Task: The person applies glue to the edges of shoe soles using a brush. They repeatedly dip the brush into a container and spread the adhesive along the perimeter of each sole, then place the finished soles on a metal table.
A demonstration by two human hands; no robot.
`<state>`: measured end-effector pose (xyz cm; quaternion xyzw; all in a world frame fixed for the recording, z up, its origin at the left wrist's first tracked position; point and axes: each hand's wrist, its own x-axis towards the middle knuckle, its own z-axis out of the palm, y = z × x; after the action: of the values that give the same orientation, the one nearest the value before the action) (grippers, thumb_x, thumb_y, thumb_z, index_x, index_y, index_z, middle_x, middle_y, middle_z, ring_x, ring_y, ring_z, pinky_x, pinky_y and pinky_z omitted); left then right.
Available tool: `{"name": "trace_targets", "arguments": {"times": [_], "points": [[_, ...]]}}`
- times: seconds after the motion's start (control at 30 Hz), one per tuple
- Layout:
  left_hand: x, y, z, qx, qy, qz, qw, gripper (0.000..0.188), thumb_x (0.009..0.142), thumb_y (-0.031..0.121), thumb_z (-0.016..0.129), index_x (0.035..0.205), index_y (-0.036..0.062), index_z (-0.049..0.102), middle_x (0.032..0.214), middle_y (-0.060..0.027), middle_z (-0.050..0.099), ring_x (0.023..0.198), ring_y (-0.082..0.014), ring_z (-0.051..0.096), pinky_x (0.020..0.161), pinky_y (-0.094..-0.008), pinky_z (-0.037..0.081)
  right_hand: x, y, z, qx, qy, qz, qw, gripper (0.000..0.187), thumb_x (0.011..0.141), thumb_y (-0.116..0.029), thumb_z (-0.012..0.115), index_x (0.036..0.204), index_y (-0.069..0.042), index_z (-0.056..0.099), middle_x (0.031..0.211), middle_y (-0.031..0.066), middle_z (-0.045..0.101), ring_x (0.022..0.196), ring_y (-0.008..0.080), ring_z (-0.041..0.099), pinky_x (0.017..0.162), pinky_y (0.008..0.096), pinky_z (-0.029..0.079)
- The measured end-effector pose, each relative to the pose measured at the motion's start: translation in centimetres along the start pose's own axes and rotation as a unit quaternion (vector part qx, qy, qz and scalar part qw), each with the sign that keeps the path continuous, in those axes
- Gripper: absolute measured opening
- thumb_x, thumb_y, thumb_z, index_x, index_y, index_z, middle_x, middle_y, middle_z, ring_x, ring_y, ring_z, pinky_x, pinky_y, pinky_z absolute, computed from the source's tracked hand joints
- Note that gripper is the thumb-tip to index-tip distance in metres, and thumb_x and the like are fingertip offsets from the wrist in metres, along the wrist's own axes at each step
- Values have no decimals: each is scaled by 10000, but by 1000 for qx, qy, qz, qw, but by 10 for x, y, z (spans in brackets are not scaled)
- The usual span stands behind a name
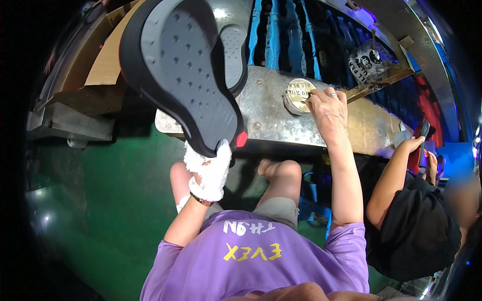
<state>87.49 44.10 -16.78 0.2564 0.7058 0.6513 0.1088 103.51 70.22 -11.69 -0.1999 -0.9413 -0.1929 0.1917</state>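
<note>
My left hand (211, 173), in a white glove, grips a large black shoe sole (188, 70) by its narrow end. The sole's grey inner face, with small round dimples, is turned up, and a red patch shows beside the glove. My right hand (329, 113) is bare, with a ring on one finger. Its fingers pinch together at the rim of a small round tub (296, 95) with printed sides. Whatever is between them is mostly hidden. Behind the raised sole, a second grey-and-black sole (233, 52) rests on the metal bench (266, 120).
Blue racks (273, 35) stand beyond the bench. A printed container (366, 65) is by a wooden bar (376, 85) at the right. A cardboard box (105, 65) sits at left. Close on my right, a person in black (411, 220) handles a dark shoe part.
</note>
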Motion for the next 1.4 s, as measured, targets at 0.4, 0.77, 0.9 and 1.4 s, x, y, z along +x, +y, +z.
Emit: {"name": "trace_targets", "arguments": {"times": [0.4,0.77,0.9,1.4], "points": [[-13,17,17,-102,3,-47,994,296,868,38,721,1149,-42,672,1083,-146,740,964,-249,721,853,-353,568,-52,-84,-91,166,100,53,980,164,803,-169,798,892,-153,660,1115,-11,716,851,192,658,1063,456,358],[-22,44,4,-71,-79,-31,994,209,925,35,654,1125,4,709,1069,-97,754,949,-228,728,821,-341,568,-48,-112,-88,211,65,26,975,191,804,-186,786,921,-170,636,1122,-22,691,831,166,633,1065,480,327],[-23,51,-1,-51,-109,-40,992,206,950,39,621,1133,8,710,1080,-84,754,963,-220,723,833,-338,562,-47,-115,-86,211,63,19,975,188,808,-184,778,923,-160,631,1114,-10,697,835,171,636,1063,488,327],[-31,43,-1,-87,-96,-99,987,246,956,123,678,1176,15,696,1135,-74,740,995,-204,709,885,-338,548,-54,-108,-80,182,85,70,977,134,815,-186,758,905,-155,664,1088,-19,714,878,183,650,1076,479,325]]}}
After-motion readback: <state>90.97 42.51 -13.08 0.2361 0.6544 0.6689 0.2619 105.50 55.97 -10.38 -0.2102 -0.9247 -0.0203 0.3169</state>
